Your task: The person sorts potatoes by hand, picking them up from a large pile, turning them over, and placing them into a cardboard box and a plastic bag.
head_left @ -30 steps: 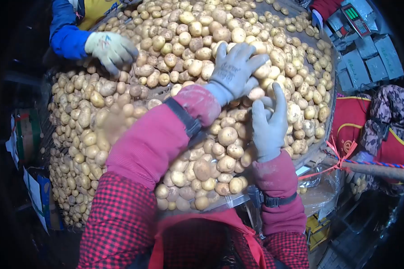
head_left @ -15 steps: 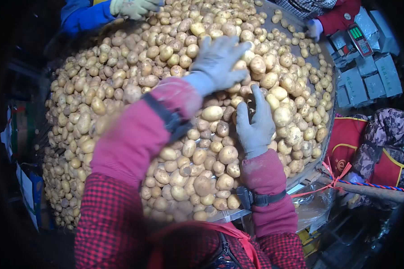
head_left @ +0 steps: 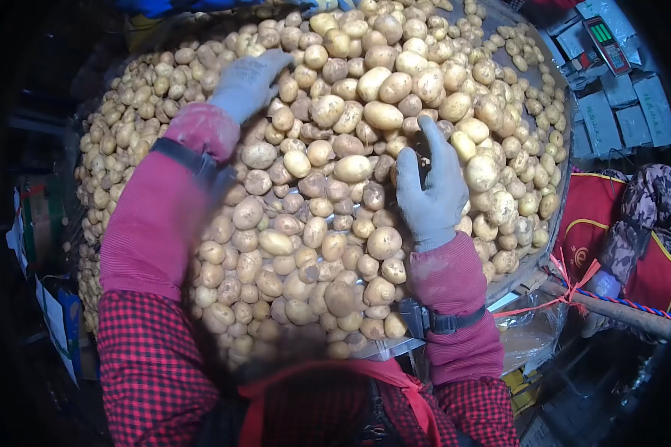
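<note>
Potatoes (head_left: 384,115) lie heaped over a wide table. My left hand (head_left: 250,80), in a grey glove, rests on the heap at the upper left, its fingers curved over potatoes and partly hidden; I cannot make out whether it grips one. My right hand (head_left: 432,186), gloved in grey too, is right of the middle, against the potatoes. Its thumb and forefinger point up and stand apart, with a dark gap between them and no potato held there.
Blue-grey packets (head_left: 604,123) and a device with a green display (head_left: 608,45) are at the upper right. A person in camouflage sleeves (head_left: 641,216) is at the right, near a pole (head_left: 626,314) with rope. Blue clothing shows at the top. Boxes (head_left: 52,320) stand at the left.
My left hand has moved left and slightly up from the middle of the heap. My right hand has barely moved. The co-workers' gloved hands at the top are no longer clearly visible.
</note>
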Demonstrator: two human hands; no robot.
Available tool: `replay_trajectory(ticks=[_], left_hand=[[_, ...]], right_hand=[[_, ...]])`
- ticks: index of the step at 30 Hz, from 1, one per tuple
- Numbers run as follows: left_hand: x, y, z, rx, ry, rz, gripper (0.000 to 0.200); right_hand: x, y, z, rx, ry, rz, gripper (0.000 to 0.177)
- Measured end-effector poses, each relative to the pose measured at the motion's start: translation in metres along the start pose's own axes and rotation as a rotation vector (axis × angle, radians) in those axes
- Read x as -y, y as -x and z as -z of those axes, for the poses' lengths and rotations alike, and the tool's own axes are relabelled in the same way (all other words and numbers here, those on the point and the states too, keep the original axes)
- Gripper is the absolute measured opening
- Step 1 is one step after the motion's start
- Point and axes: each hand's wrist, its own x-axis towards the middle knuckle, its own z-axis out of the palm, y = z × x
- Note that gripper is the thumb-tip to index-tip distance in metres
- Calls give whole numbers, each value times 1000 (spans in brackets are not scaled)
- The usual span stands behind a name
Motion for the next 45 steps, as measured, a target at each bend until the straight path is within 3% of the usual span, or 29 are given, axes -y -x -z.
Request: replay_trajectory(ticks=[1,5,8,12,16,18,20,21,22,24,26,27,28,29,30,32,34,35,36,37,38,39,40,41,45], left_hand=[[-3,-6,5,112,-36,80,60],[-9,-7,0,114,-141,117,65],[-10,-1,-8,135,-130,29,67],[-1,-4,-10,67,15,7,61],[-9,1,-1,61,-24,54,51],[-12,6,15,110,30,103,55],[-14,25,34,92,367,187,58],[-16,36,36,-44,556,194,60],[-13,46,41,88,779,297,66],[-15,64,43,53,1291,237,69],[-20,78,45,7,1400,191,66],[-31,87,57,9,1409,197,63],[-44,95,66,12,1418,204,60],[-64,105,80,27,1406,268,55],[-82,114,92,30,1472,160,54],[-114,124,95,44,1525,-32,57],[-136,127,93,-11,1237,-213,58],[-149,132,108,-34,1035,-260,54],[-157,134,107,-10,1041,-288,54],[-163,135,105,29,1074,-252,51],[-169,137,103,70,1106,-213,49],[-177,141,106,90,1396,-194,46],[-176,137,102,90,1305,-161,46],[-173,134,93,27,1216,-186,46],[-158,122,37,-167,637,-251,51]], right_hand=[[-2,-1,-1,-13,0,26,48],[-4,0,-4,-27,18,61,46],[-4,0,-3,-32,15,64,44],[-3,0,-5,-33,36,94,43],[-1,-1,-6,-24,6,61,43],[-2,0,-7,-39,29,74,41],[-3,0,-8,-56,61,103,41],[-5,-1,-8,-71,55,118,41],[-6,-1,-7,-60,56,115,41],[0,0,-4,-61,56,124,41],[9,0,4,5,19,20,41],[11,1,7,52,-175,-84,43],[14,7,10,38,-170,-81,43],[22,13,11,16,-411,-117,44],[30,23,13,-4,-648,-159,45],[76,38,34,131,-1080,-559,49],[79,54,34,204,-1478,-730,52],[65,63,29,262,-1470,-602,54],[64,72,28,317,-1458,-479,56],[65,90,32,119,-782,83,64],[71,94,38,132,-714,29,56],[62,99,45,212,-1090,-285,52],[52,102,52,281,-1462,-602,49],[51,105,60,232,-1472,-691,44],[46,125,90,89,-1530,-797,63]])
